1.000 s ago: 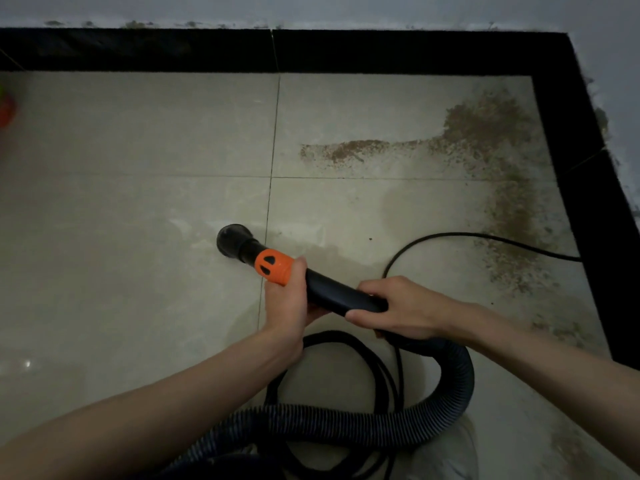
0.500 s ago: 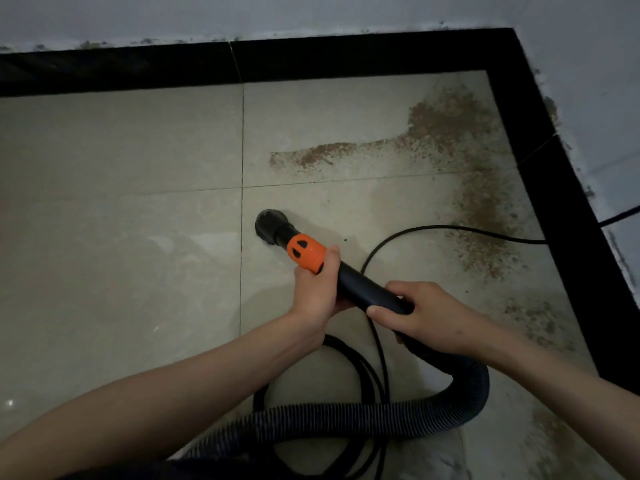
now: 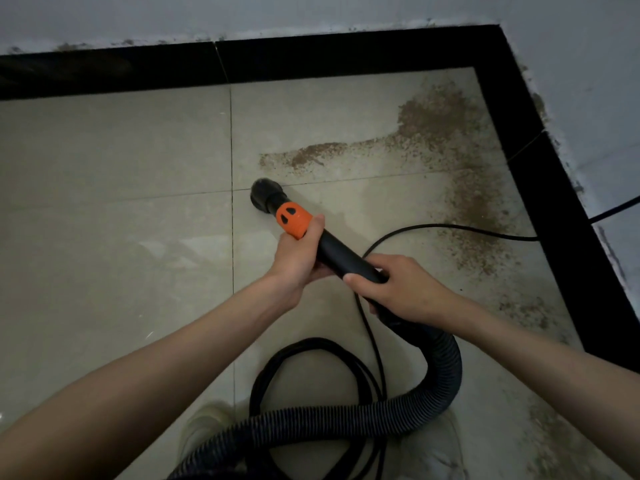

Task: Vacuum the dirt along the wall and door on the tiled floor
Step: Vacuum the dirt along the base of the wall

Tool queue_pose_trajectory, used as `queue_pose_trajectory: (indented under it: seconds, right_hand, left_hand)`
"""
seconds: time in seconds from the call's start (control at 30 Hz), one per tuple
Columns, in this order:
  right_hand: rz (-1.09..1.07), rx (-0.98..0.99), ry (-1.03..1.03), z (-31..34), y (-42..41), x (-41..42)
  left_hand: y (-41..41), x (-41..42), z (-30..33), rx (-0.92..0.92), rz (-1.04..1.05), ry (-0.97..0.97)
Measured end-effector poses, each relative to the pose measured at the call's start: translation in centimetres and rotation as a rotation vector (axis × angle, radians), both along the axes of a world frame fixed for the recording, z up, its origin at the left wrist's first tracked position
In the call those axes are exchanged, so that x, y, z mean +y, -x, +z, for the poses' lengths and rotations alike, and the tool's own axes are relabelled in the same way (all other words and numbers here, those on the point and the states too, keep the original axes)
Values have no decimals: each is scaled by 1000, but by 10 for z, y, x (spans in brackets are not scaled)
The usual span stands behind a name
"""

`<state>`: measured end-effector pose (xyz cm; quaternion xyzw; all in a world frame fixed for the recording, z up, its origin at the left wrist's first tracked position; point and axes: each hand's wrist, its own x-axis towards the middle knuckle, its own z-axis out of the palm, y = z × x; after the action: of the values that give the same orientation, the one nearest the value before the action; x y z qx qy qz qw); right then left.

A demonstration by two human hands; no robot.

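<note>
The dirt (image 3: pixel 450 140) lies as a brown, grainy spread on the pale tiled floor (image 3: pixel 114 202), thickest near the far right corner, with one arm reaching left along a grout line and another trailing toward the viewer beside the black border strip (image 3: pixel 346 60) on the right. More faint patches show along that right edge lower down.

Just short of the left tip of the dirt sits the round black nozzle (image 3: pixel 265 195) of the vacuum wand (image 3: pixel 343 258), resting at or just above the crossing of two grout lines (contact with the tile cannot be told). Behind the nozzle comes an orange collar (image 3: pixel 293 220), then the smooth black tube.

The left hand (image 3: pixel 299 261) grips the tube directly behind the orange collar, fingers wrapped under it and thumb along the top. The right hand (image 3: pixel 398 289) grips the rear end of the tube, fingers curled over it, where it joins the ribbed hose (image 3: pixel 446 372). The hose loops down and round to the left, passing out of view at the bottom edge.

A thin black power cord (image 3: pixel 450 228) runs across the dirt from the right border strip, curves under the wand, and gathers in loose coils (image 3: pixel 311 344) on the floor between the forearms. Beyond the border strips rises a pale wall (image 3: pixel 277 15), scuffed along its lower edge.
</note>
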<state>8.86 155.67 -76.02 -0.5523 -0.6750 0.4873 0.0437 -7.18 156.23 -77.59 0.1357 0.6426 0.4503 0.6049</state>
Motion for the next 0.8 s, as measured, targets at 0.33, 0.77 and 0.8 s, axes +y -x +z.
queue_pose_trajectory:
  seconds: [0.33,0.77,0.8]
  right_hand:
    - [147,-238,43,18,-5,-17]
    - [-130,-40,324,36,-57,-62]
    - [-138,-35,324,36,-55,-62]
  left_hand:
    - [-11,-8,5,-61,-199,38]
    - [-74,-30,8,-35,-385,101]
    - [-74,-29,8,-41,-381,93]
